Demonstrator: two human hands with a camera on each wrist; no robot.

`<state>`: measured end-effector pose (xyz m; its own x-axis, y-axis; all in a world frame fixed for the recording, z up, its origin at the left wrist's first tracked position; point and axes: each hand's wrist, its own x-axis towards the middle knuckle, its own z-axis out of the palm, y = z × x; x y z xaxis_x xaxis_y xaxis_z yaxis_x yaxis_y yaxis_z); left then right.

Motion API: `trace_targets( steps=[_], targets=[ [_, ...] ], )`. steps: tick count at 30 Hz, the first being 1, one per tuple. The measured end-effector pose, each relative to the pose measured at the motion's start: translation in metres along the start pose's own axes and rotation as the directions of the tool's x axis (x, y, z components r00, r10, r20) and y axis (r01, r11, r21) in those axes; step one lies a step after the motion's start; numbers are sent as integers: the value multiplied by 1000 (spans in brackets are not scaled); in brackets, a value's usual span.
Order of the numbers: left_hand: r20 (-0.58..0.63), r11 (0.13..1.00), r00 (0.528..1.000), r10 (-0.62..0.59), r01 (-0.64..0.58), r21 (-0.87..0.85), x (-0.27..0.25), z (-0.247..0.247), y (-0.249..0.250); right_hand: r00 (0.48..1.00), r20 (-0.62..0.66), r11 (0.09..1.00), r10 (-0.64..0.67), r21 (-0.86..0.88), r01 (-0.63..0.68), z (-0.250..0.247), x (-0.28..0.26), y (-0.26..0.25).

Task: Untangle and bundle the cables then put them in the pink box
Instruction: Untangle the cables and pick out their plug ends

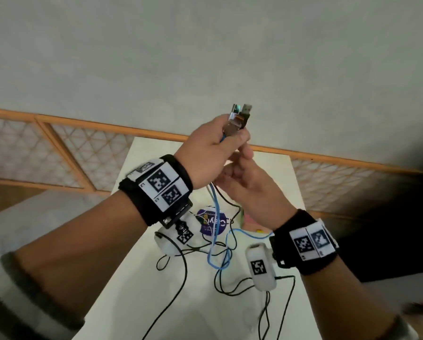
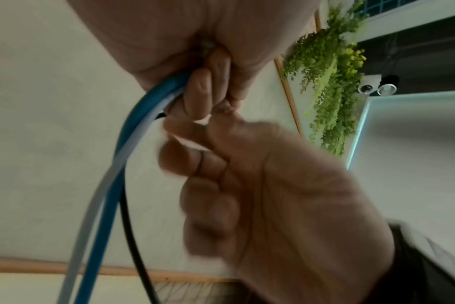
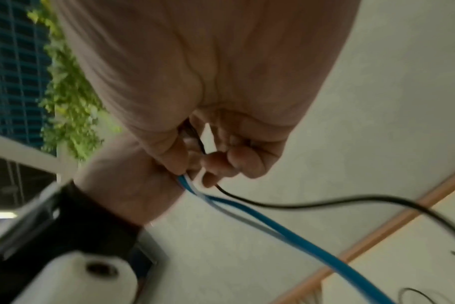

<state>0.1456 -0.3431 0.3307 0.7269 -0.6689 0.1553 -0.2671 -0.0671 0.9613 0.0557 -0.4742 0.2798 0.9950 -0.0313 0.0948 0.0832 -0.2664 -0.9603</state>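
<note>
Fingers first: the left hand (image 1: 206, 148) is curled tight round a bunch of cable ends, with the USB plugs (image 1: 241, 116) poking up out of the fist. Right hand (image 1: 248, 190) sits just under it, fingers (image 2: 195, 162) loosely bent up against the left hand's. The black cable (image 3: 299, 203) comes out from between them in the right wrist view, but it's too blurry to say whether they're actually pinching it.

Going by size, the white table (image 1: 136, 278) fills the lower middle of the head view, and both forearms cover a good chunk of it. The pink box (image 1: 251, 222) is on the table but mostly hidden behind the right wrist, so only a sliver shows. Next to it there's a round purple sticker or pad (image 1: 214, 220), with lettering I can't read.

The blue cable (image 1: 216, 241), white cable (image 2: 91, 216) and black one hang from the left fist, and the blue and black trail down onto the table in a loose tangle. Their far ends run out of frame or under the arms.
</note>
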Motion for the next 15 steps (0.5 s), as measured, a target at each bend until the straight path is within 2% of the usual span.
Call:
trace_targets(
  steps=[3,6,9,12,15],
  targets=[
    [-90,996,993,78,-73,60,-5,-14,17,996,17,987,83,-140,-80,20,-9,31],
    [-63,996,994,85,-83,33,-10,-26,31,992,-123,954,33,-291,-68,34,-11,57],
    [-83,990,987,138,-140,-18,-19,-30,44,989,-145,926,5,-374,-59,39,-11,83],
    [-212,975,957,201,-216,-53,-24,-46,61,983,-127,857,136,-483,-181,47,-25,131],
    [-322,965,912,254,-263,15,-25,-72,71,935,-105,753,338,-567,-335,43,-56,186]
  ],
)
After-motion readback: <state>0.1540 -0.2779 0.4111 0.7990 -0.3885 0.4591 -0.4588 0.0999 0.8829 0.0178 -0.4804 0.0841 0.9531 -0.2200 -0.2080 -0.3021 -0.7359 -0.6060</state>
